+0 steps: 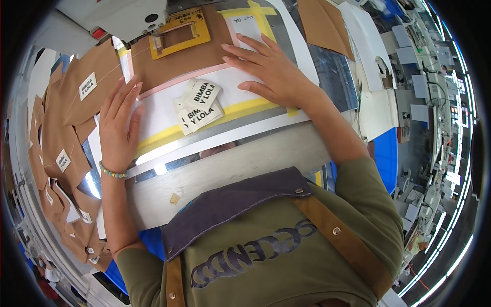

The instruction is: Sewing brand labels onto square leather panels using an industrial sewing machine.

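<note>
On the counter (245,158) I see my left hand (118,128) and right hand (268,69), each grip spread flat, empty, on a white-and-brown panel (163,110) beside small white labels (199,105).

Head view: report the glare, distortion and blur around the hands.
Head view: fisheye bends the table edge and darkens the corners; bright glare spots sit on the shiny metal strip below the left hand; the right hand and the pile of white labels are sharp and evenly lit; the room at the right rim is small and warped.
</note>
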`<state>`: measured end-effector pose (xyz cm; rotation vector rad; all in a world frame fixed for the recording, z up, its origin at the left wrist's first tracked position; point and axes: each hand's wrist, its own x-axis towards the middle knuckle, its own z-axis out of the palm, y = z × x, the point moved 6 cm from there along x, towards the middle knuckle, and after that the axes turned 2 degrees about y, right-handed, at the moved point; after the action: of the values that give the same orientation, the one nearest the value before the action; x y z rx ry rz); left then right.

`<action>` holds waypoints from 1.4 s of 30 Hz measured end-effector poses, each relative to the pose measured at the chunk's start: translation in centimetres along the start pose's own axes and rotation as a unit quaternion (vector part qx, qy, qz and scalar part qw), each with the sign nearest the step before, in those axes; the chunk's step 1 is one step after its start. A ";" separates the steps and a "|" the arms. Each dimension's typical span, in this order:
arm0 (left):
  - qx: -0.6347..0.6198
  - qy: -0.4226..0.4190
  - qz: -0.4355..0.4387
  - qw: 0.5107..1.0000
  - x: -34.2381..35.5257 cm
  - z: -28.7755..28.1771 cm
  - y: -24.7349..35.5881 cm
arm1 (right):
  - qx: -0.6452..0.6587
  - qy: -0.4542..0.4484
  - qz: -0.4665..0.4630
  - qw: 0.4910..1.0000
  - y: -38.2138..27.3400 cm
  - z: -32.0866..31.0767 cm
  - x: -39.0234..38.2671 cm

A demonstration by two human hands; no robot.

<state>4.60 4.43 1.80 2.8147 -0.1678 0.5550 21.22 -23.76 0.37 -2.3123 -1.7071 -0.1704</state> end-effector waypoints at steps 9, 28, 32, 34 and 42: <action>-0.057 -0.002 -0.021 0.998 0.4 0.1 0.4 | 0.010 -0.030 0.022 0.999 -0.3 -1.1 -0.1; -0.026 -0.040 -0.005 0.999 0.5 0.8 -0.1 | -0.006 0.001 0.011 1.000 -0.2 -0.6 -0.2; -0.074 -0.029 -0.013 0.997 0.5 -0.1 0.9 | -0.025 0.043 -0.070 0.996 -3.1 -2.0 1.0; -0.106 -0.033 -0.007 0.994 0.9 -0.4 2.5 | -0.006 0.065 -0.104 0.992 -4.5 -2.1 1.7; -0.170 -0.032 -0.019 0.985 1.1 2.4 8.0 | 0.032 0.106 -0.161 0.981 -6.3 -2.7 3.1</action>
<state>5.18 -3.95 1.94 2.4988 -0.1996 0.3862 16.32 -19.96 4.56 -1.8827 -1.9309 -0.4015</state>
